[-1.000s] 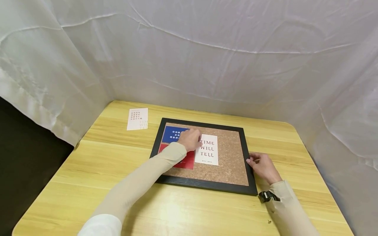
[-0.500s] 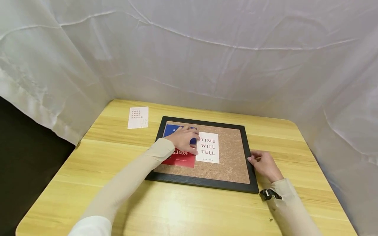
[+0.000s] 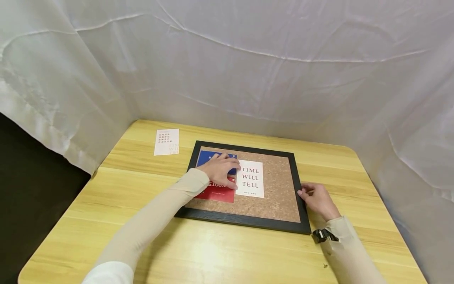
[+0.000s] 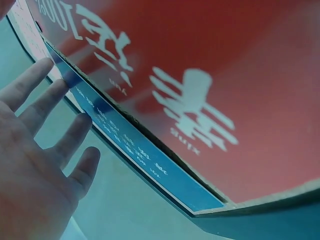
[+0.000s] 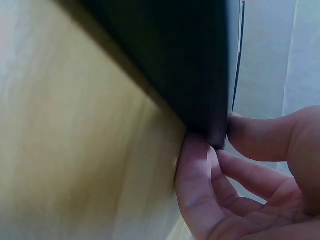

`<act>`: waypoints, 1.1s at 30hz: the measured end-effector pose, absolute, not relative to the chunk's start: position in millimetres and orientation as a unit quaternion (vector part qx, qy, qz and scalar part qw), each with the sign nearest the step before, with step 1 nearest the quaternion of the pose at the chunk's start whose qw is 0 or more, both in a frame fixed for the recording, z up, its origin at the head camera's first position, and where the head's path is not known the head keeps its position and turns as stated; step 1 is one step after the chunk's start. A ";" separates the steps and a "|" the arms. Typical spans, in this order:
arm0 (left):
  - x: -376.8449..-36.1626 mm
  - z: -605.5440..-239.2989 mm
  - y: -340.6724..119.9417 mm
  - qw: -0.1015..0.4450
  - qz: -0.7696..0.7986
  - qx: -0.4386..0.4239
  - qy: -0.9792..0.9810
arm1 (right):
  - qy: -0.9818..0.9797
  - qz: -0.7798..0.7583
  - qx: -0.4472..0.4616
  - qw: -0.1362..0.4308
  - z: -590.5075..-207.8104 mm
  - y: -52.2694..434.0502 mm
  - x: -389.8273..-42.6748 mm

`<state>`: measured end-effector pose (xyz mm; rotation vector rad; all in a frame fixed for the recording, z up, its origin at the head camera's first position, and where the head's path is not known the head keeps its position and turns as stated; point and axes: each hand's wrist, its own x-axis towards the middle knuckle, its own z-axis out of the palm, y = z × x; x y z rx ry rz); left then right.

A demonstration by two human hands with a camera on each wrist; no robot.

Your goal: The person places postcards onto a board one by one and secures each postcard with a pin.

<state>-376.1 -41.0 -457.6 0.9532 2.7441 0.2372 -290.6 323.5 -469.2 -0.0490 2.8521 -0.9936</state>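
Wooden table (image 3: 117, 213): left hand (image 3: 218, 169) flat on blue card (image 3: 207, 157), nearer it; right hand (image 3: 317, 198) pinches frame (image 3: 244, 221) edge, well right.

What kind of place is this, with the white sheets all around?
Probably a small recording booth or craft corner: white sheets hang round a wooden table, where a framed cork board lies with cards on it.

A black-framed cork board (image 3: 280, 197), speckled brown, carries a blue card (image 3: 207, 157) with white lettering, a red card (image 3: 216, 192) with white lettering and a white card (image 3: 251, 179) lettered dark red; another white card (image 3: 166, 142) lies near the far left corner of the pale yellow wood-grain table (image 3: 227, 252)
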 end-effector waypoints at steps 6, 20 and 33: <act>-372.9 -455.0 -41.1 0.113 0.080 0.329 0.934 | 0.942 -0.329 -0.012 0.069 -470.7 326.3 -289.7; -374.3 -452.6 -45.0 0.114 0.088 0.325 0.935 | 0.935 -0.341 -0.042 0.083 -438.9 342.4 -275.0; -376.3 -458.8 -43.9 0.114 0.094 0.329 0.933 | 0.961 -0.259 -0.072 0.067 -429.1 362.5 -240.6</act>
